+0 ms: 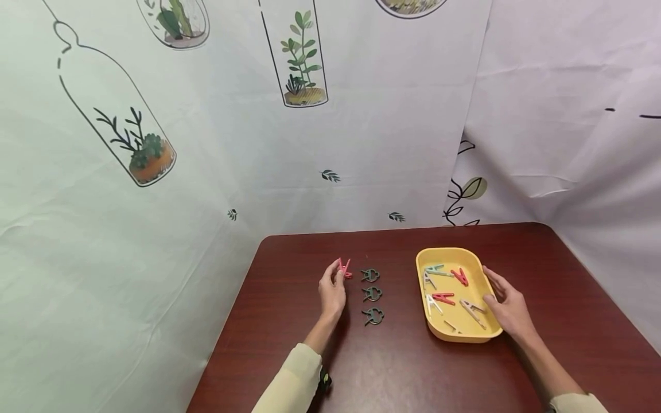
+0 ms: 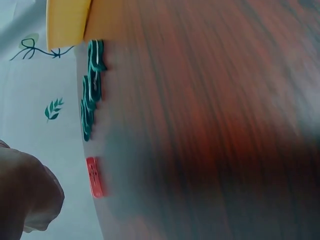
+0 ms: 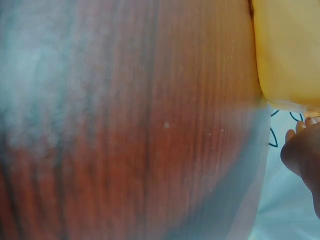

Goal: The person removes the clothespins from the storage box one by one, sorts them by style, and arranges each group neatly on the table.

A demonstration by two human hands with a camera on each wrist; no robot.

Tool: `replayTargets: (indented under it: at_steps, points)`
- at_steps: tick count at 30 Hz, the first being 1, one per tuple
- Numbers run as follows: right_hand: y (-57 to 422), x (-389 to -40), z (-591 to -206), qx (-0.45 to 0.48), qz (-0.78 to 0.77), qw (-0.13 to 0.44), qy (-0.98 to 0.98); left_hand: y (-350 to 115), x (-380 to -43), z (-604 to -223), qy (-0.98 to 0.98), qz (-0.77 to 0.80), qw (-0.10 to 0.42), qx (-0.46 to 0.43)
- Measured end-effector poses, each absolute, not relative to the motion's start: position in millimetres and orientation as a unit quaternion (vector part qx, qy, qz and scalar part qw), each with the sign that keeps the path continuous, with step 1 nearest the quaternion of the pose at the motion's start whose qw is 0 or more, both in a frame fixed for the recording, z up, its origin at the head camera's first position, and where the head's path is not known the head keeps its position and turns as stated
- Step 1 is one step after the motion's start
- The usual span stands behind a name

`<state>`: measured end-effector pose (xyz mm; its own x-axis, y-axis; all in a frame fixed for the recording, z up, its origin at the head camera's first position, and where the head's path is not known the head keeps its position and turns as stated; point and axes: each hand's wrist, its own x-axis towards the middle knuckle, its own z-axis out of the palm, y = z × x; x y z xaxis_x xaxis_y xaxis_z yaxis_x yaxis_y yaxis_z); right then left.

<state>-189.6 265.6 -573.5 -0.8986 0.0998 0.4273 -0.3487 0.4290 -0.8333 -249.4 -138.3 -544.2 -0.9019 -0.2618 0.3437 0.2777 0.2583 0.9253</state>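
A red clothespin [image 1: 345, 269] lies on the table just beyond the fingertips of my left hand [image 1: 332, 291]. In the left wrist view a gap shows between the curved hand [image 2: 35, 192] and this red clothespin [image 2: 94, 177]. To its right, three dark green clips [image 1: 372, 293] form a column running toward me. My right hand [image 1: 508, 307] grips the right side of a yellow tray [image 1: 447, 334], thumb at the rim and fingers along the outer wall. Inside the tray lie several clothespins: red [image 1: 443, 297], light green [image 1: 438, 270] and whitish [image 1: 472, 312].
The dark reddish-brown table [image 1: 408, 373] ends at the back against a pale printed cloth [image 1: 387, 143] that also hangs along both sides. A small black object [image 1: 325, 381] shows beside the left sleeve [image 1: 294, 373].
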Motion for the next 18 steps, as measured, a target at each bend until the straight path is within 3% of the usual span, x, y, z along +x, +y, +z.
replayTargets:
  at_steps: [18]
  points:
    - [266,-190,-575,0.076,0.530,0.212,-0.818,-165,-245,-552,-0.747,-0.635,0.197,0.017]
